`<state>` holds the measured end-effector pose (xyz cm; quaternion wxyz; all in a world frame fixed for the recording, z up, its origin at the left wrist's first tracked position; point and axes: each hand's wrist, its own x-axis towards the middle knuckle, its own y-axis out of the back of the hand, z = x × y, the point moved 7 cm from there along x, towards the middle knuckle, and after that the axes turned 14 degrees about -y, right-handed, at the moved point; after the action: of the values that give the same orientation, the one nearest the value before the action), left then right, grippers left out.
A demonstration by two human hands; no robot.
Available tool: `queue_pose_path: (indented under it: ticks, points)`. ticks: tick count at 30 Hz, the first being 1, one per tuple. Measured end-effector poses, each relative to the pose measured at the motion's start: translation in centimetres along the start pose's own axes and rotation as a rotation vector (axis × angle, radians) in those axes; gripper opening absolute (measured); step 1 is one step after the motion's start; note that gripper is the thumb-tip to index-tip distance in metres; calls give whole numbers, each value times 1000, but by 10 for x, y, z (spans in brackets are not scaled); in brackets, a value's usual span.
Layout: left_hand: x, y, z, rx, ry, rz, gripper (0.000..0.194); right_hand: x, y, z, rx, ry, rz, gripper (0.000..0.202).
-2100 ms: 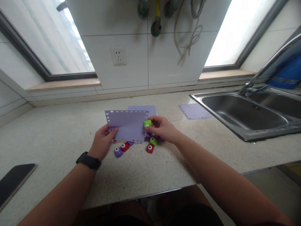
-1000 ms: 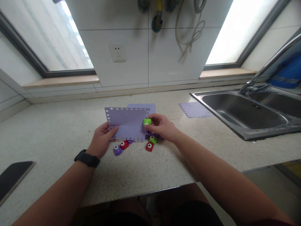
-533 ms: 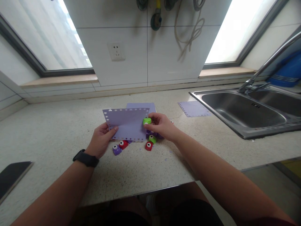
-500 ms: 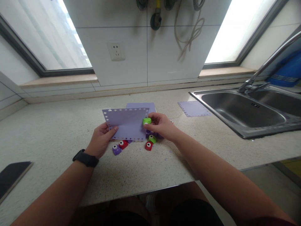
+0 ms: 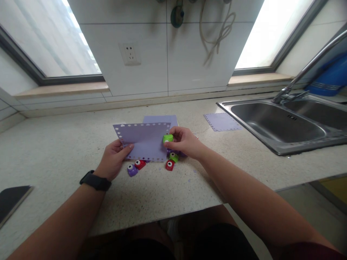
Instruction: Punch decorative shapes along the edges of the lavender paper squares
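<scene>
My left hand (image 5: pixel 115 159) is closed on the left edge of a purple sheet of paper (image 5: pixel 146 141), thumb on its face. Small shapes are cut out along the sheet's top, left and bottom borders. At the right edge, my right hand (image 5: pixel 184 142) grips a green craft punch (image 5: pixel 167 138) between thumb and fingers; the punch sits on the paper's edge. Below the sheet, on the counter, lie a purple punch (image 5: pixel 132 170), a red punch (image 5: pixel 140 164), another red punch (image 5: pixel 170 165) and a green punch (image 5: pixel 174 157). More purple pieces are partly hidden by my right hand.
A second purple sheet with cut borders (image 5: pixel 222 122) lies by the steel sink (image 5: pixel 279 124). Behind the held sheet is more purple paper (image 5: pixel 161 119). A dark flat device (image 5: pixel 13 200) rests at the left of the counter (image 5: pixel 67 144).
The view has tilted down slightly, so everything sits a little differently in frame. Both hands keep their hold on the paper and the green punch, with hardly any movement between them.
</scene>
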<state>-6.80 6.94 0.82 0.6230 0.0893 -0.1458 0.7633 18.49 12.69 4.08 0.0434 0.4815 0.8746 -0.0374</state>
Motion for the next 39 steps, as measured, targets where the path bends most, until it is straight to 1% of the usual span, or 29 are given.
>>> queue_pose_path:
  ticks: [7,21,27,31,35,37,39]
  points:
    - [-1,0,-1,-18,2,-24,40,-2,1,-2,3,-12,23,40]
    - [-2,-2,-1,-13,15,-41,38,-3,1,-5,-3,17,29,42]
    - [-2,-3,0,0,27,-44,43,-3,3,-3,7,13,37,42]
    - [-2,-4,0,8,22,-57,42,-3,1,-3,-7,16,18,43]
    - [-2,-3,1,74,-16,-46,37,-7,0,-7,-88,79,12,39]
    - [-1,-2,7,157,-66,-46,30,-12,0,-14,-179,160,51,35]
    - [-1,-5,15,234,-136,-87,23,-20,0,-23,-287,263,102,30]
